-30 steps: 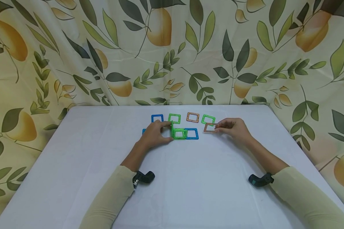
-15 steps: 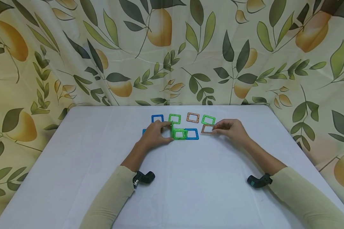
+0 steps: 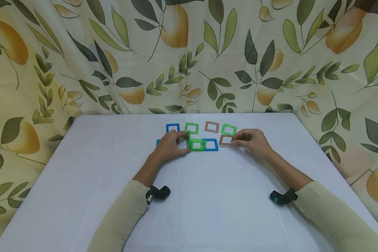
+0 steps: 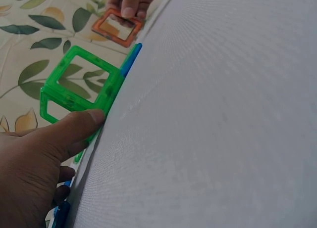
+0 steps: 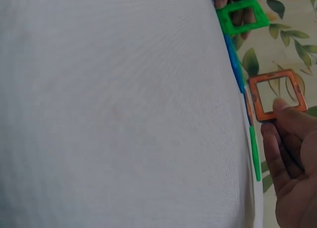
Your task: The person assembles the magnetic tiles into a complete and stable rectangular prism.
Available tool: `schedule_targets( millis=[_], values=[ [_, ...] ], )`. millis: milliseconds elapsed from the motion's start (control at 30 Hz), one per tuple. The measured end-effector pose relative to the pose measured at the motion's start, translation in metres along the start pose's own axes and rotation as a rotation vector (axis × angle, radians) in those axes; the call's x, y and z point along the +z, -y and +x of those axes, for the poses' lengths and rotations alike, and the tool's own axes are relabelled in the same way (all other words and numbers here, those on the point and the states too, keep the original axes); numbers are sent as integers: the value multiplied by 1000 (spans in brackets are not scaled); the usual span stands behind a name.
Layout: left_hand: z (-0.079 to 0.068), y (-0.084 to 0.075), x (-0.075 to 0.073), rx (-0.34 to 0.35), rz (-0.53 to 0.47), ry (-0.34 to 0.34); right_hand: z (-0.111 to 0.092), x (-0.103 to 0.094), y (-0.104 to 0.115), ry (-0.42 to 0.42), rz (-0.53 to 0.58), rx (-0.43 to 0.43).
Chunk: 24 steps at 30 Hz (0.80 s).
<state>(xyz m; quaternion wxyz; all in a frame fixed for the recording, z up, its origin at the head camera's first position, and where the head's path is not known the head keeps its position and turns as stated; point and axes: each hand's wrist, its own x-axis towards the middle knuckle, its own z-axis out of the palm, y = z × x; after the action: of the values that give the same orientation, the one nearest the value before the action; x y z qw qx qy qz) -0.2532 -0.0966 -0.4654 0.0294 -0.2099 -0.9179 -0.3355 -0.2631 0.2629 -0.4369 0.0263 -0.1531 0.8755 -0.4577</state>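
Note:
My left hand [image 3: 169,146] holds upright green square magnetic tiles [image 4: 83,75], its thumb at their lower edge in the left wrist view. In the head view these green tiles [image 3: 197,145] join a flat blue tile [image 3: 211,145] on their right. An orange magnetic tile [image 5: 277,95] is pinched at one edge between thumb and fingers of my right hand [image 3: 254,142]. This orange tile [image 3: 221,140] is tilted, just right of the blue tile and apart from it. Fingers of the left hand are partly hidden behind the green tiles.
Behind the hands lies a row of loose tiles: blue [image 3: 172,127], green [image 3: 192,128], orange [image 3: 212,126] and green [image 3: 229,129]. Another blue tile [image 3: 158,142] is mostly covered by the left hand. A white cloth covers the table [image 3: 220,210]; a patterned curtain [image 3: 189,70] hangs behind.
My right hand has shifted left with the orange tile, bringing it nearer the blue tile and off the green tile behind. The left hand keeps its place; the head view has tilted slightly.

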Motion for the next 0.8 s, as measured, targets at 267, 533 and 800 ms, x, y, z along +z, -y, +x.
schedule_targets(
  millis=[267,533,800],
  values=[
    [1,1,1,-9,-6,3,3,5,-1,4,17,-11],
    [2,-1,-1,-15,-11,2,4,6,0,5,38,-15],
    [2,-1,0,-29,-12,8,4,8,1,6,45,-14]
  ],
)
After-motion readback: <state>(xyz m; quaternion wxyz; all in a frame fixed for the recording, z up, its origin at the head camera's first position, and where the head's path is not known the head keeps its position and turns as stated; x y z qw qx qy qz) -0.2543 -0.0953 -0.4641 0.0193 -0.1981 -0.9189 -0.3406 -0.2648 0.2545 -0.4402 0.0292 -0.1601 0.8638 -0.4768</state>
